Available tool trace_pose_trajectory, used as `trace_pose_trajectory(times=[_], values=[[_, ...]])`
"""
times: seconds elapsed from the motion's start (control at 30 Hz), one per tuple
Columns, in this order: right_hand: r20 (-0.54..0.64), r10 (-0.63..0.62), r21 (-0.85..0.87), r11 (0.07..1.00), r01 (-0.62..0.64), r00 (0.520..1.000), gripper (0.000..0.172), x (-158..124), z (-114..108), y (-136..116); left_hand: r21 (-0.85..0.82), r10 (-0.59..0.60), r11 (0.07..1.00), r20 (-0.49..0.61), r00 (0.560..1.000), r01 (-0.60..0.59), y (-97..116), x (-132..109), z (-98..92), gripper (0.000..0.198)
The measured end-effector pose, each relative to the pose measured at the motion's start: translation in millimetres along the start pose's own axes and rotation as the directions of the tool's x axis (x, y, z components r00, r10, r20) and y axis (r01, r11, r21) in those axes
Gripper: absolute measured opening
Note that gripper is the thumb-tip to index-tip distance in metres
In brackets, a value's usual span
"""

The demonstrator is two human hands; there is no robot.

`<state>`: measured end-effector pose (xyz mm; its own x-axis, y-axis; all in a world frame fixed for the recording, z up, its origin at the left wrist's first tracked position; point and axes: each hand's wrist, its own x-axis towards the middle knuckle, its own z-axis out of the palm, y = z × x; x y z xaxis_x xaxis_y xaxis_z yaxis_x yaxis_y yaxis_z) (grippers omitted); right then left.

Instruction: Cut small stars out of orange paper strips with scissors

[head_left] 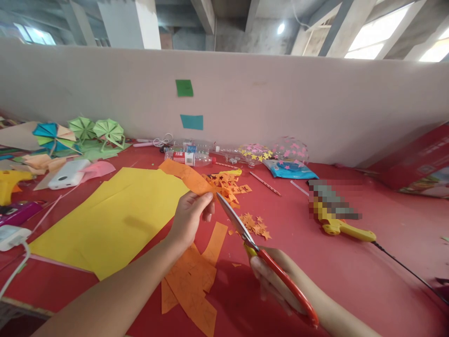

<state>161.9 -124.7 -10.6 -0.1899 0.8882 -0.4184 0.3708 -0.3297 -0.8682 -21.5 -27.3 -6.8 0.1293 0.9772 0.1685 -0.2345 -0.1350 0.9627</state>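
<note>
An orange paper strip (185, 175) is pinched between the thumb and fingers of my left hand (192, 215), above the red table. My right hand (273, 274) is closed around the red-handled scissors (245, 236). Their blades point up and left, with the tips beside my left fingertips. Behind my left hand lie orange paper scraps (226, 187) with star-shaped cutouts. Small orange stars (256, 225) are piled just beyond the scissors. Below my left wrist, several orange paper pieces (194, 281) with faint drawn lines overlap.
Yellow sheets (119, 215) cover the left middle of the red table (379, 281). Paper pinwheels (56, 138) and a white device (68, 174) stand farther left. Plastic bottles (196, 158) and a blue packet (291, 169) lie by the partition. A yellow glue gun (336, 227) with a cord is at right.
</note>
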Motion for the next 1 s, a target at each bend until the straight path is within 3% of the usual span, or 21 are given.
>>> trace_pose_trajectory(times=[0.2,0.43,0.77,1.0], values=[[0.033,-0.082,0.022,0.996,0.081,0.996,0.057,-2.0,-4.0,3.4,0.017,0.052,0.998,0.035,0.998,-0.052,1.1,0.8,-2.8,0.024],[0.053,-0.069,-0.035,0.997,0.071,0.996,0.064,-4.7,-7.3,-2.4,0.062,0.055,0.996,0.071,0.996,-0.06,1.6,0.7,-4.9,0.027],[0.019,0.019,-0.049,0.999,-0.018,1.0,0.057,-4.2,-7.7,-4.6,0.04,0.039,0.998,0.087,0.995,-0.043,0.3,2.9,-7.8,0.024],[0.013,-0.01,-0.032,0.999,0.01,1.0,0.052,-2.8,-5.6,-1.8,0.021,0.03,0.999,0.111,0.993,-0.033,4.6,3.4,-6.7,0.025]])
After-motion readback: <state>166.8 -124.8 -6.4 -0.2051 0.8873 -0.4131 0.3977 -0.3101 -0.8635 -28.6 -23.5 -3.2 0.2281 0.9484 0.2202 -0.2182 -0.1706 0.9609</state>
